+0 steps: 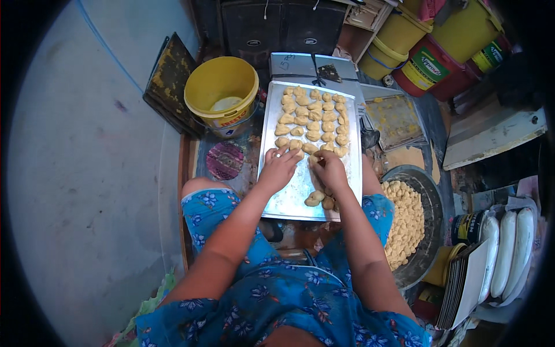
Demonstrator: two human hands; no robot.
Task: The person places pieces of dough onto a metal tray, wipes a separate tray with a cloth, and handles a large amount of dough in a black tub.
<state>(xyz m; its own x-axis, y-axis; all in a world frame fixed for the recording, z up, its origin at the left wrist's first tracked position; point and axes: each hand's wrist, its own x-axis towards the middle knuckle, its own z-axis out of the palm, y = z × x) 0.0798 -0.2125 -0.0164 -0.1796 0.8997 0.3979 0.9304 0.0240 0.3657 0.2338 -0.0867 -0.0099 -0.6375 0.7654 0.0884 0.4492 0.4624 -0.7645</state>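
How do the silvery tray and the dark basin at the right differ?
Shape: the silvery tray is rectangular and shallow; the dark basin is round and deeper.
Contents: the tray's upper part carries lumps in rough rows, with bare metal below; the basin holds many lumps heaped together.
Position: the tray lies in front of the person; the basin stands beyond their right knee.
Shared: both hold pale yellow, dough-like lumps.

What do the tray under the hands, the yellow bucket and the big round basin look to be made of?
Tray: bare metal, perhaps aluminium, semi-shiny; silvery glare, thin raised rim.
Yellow bucket: probably smooth plastic; even colour, thick rounded lip.
Round basin: dull dark grey; plastic, rubber or metal, the view leaves it open.
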